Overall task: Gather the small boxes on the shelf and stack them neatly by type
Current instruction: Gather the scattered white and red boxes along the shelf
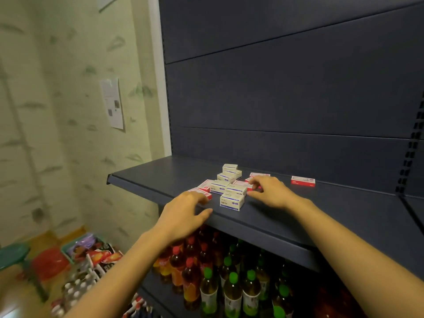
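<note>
Head view looks down on a dark blue shelf (321,214) where the small boxes lie in a loose cluster near the front edge; the white-and-blue boxes (231,201) sit in the middle of it, some side by side and some piled two high at the back; red-and-white boxes (205,184) lie flat around them, on both sides; the left hand (183,214) reaches to the cluster's left end, its bent fingers resting on the leftmost red box (202,193) while the thumb is spread apart along the shelf's front lip, so nothing is pinched; the right hand (270,191) is at the cluster's right side, fingers arched down with the tips on a flat red box (243,184) and the thumb near a white-and-blue one; whether it grips that box I cannot tell; another red box (259,174) lies just behind this hand; a lone red box (302,181) lies well apart to the right; bottles (231,292) with green and red caps stand on the level below; a paper sheet (112,103) hangs on the patterned wall (57,111) to the left.
</note>
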Available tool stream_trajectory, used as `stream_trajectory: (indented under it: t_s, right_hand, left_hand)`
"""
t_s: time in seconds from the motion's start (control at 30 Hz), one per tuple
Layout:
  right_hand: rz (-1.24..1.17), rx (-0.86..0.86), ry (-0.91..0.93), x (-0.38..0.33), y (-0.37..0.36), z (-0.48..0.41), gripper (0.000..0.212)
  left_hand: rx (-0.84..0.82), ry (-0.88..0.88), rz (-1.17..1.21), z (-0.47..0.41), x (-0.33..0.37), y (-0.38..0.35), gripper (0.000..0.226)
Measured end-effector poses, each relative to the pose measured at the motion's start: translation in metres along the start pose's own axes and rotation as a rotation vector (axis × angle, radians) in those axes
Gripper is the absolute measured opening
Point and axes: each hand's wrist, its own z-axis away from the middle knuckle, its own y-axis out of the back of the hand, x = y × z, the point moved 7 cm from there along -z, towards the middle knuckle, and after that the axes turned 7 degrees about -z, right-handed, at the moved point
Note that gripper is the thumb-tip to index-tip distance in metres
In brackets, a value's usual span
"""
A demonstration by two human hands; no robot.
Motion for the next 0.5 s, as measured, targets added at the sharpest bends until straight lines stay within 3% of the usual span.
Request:
stream_trajectory:
  t_s: [0.3, 0.5]
  right_hand:
    - [0.034, -0.148, -0.014, 0.001, -0.02, -0.05, 0.041]
    - [0.137, -0.246, -0.013, 0.008, -0.022, -0.065, 0.045]
  left_hand:
    - [-0.016, -0.08, 0.055, -0.038, -0.022, -0.014, 0.028]
    - [-0.128, -0.173, 0.177, -0.072, -0.015, -0.024, 0.031]
